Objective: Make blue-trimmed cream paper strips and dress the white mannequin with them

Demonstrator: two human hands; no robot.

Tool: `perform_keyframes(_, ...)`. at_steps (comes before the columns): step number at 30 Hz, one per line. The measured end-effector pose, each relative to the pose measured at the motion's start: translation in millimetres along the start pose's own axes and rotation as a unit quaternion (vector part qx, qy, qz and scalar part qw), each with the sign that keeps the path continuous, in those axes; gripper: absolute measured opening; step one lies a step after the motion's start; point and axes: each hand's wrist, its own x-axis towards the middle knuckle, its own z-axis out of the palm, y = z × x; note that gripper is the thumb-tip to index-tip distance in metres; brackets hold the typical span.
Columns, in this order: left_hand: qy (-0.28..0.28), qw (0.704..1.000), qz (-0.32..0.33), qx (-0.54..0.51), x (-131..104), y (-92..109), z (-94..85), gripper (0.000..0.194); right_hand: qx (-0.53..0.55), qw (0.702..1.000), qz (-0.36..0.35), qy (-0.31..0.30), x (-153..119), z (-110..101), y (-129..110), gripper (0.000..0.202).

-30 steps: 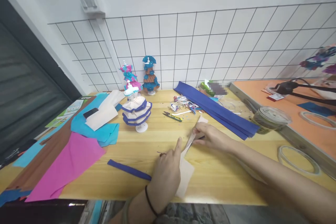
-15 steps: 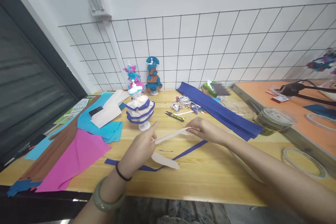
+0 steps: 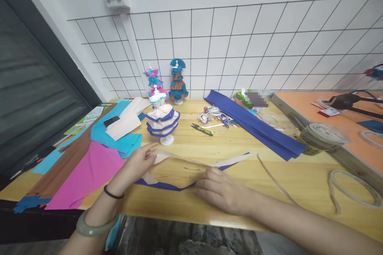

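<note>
Pinched in my left hand is the left end of a cream crepe-paper strip, which stretches rightward just above the wood table. Below it a narrow blue paper strip curves along the tabletop. My right hand rests low over the blue strip with curled fingers; its fingertips are hidden, so what they grip is unclear. Just beyond my left hand stands a small dress form in a tiered cream skirt with blue edging, on a white round base.
Pink paper, brown paper and turquoise paper lie at left. Yellow-green snips lie near scraps. A long blue sheet, a tape roll and a clear ring are at right. Two decorated figures stand behind.
My right hand has let go of the cream strip's right part and moved down toward me, over the blue strip. My left hand has shifted left, still pinching the cream strip.
</note>
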Motion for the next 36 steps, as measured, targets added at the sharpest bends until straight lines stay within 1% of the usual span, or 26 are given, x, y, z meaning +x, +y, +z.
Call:
perform_keyframes(1,-0.007,1.000,-0.006,-0.017,1,-1,0.8,0.058,0.000,1.000,0.004,-0.017,0,4,-6,0.032)
perform_keyframes(2,-0.016,0.999,-0.016,-0.038,1,-1,1.3,0.059,-0.004,0.999,0.022,-0.027,-2,7,-9,0.032)
perform_keyframes(4,-0.043,0.994,-0.047,-0.091,2,-1,1.1,0.060,-0.009,0.997,0.073,-0.037,-4,14,-6,0.031)
perform_keyframes(6,-0.091,0.983,-0.075,-0.143,1,-1,-0.1,0.054,-0.010,0.993,0.110,-0.052,-4,20,2,0.030)
perform_keyframes(8,-0.154,0.969,-0.086,-0.175,-1,0,-1.0,0.046,-0.009,0.989,0.129,-0.067,-2,24,8,0.029)
perform_keyframes(10,-0.203,0.959,-0.079,-0.181,-5,1,-0.1,0.043,-0.004,0.987,0.147,-0.065,4,25,10,0.028)
perform_keyframes(11,-0.219,0.956,-0.068,-0.184,-7,1,1.5,0.042,0.003,0.986,0.156,-0.058,6,25,9,0.027)
perform_keyframes(13,-0.238,0.949,-0.044,-0.204,-13,1,7.1,0.041,0.033,0.983,0.177,-0.043,12,22,8,0.025)
perform_keyframes(16,-0.276,0.928,-0.033,-0.249,-19,1,19.7,0.041,0.098,0.971,0.217,-0.018,18,18,7,0.027)
perform_keyframes(18,-0.289,0.925,-0.019,-0.248,-20,1,27.7,0.040,0.128,0.961,0.244,0.001,20,17,6,0.025)
perform_keyframes(19,-0.285,0.929,-0.007,-0.237,-19,1,30.5,0.039,0.137,0.957,0.254,0.010,21,17,5,0.023)
perform_keyframes(21,-0.258,0.944,0.021,-0.205,-17,2,32.6,0.038,0.143,0.953,0.265,0.030,22,15,0,0.021)
perform_keyframes(22,-0.238,0.952,0.032,-0.191,-16,3,31.6,0.038,0.135,0.955,0.261,0.047,22,14,-4,0.021)
perform_keyframes(23,-0.217,0.958,0.039,-0.183,-15,4,29.3,0.038,0.122,0.960,0.241,0.069,22,12,-10,0.023)
perform_keyframes(24,-0.194,0.963,0.040,-0.182,-14,7,25.9,0.038,0.110,0.969,0.204,0.089,21,10,-17,0.025)
perform_keyframes(25,-0.169,0.967,0.038,-0.187,-13,10,21.8,0.038,0.106,0.978,0.149,0.097,19,8,-25,0.028)
perform_keyframes(26,-0.146,0.969,0.033,-0.198,-12,13,17.2,0.037,0.111,0.986,0.087,0.088,18,7,-34,0.030)
perform_keyframes(27,-0.123,0.969,0.026,-0.212,-12,17,12.5,0.037,0.124,0.990,0.030,0.061,18,7,-42,0.032)
perform_keyframes(28,-0.106,0.967,0.020,-0.229,-13,22,8.0,0.036,0.139,0.990,-0.007,0.017,18,8,-50,0.033)
perform_keyframes(29,-0.093,0.964,0.015,-0.247,-13,27,3.9,0.035,0.153,0.988,-0.021,-0.032,19,11,-56,0.036)
perform_keyframes(31,-0.081,0.955,0.008,-0.284,-16,38,-2.7,0.033,0.171,0.979,-0.001,-0.115,23,22,-63,0.046)
perform_keyframes(32,-0.077,0.951,0.006,-0.300,-19,44,-5.5,0.031,0.181,0.973,0.015,-0.143,26,29,-64,0.053)
perform_keyframes(34,-0.058,0.941,0.008,-0.332,-24,56,-10.9,0.027,0.201,0.964,0.034,-0.172,33,44,-57,0.061)
perform_keyframes(36,-0.034,0.930,0.012,-0.365,-32,67,-17.5,0.023,0.207,0.961,0.043,-0.179,37,55,-41,0.064)
